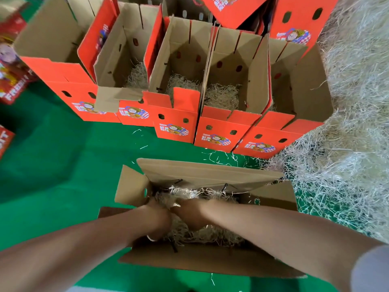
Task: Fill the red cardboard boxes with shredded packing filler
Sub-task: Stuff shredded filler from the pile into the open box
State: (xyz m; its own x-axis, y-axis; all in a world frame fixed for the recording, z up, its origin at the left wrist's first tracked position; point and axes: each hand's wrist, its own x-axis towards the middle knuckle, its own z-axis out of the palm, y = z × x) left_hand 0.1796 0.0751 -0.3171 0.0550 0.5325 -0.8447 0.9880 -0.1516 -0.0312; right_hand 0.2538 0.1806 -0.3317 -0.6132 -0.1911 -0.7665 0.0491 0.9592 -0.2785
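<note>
A person's left hand (157, 210) and right hand (190, 211) plunge side by side into shredded filler (202, 232) inside an open cardboard box (210, 172). The fingers are buried (gripping or pressing, it cannot be told). Beyond the fingers stand part-filled red boxes (174, 123), and to the fingers' right lies a loose filler heap (347, 144).

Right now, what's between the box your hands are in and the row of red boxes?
Only green mat with a few loose filler strands, seen in the head view.
</note>
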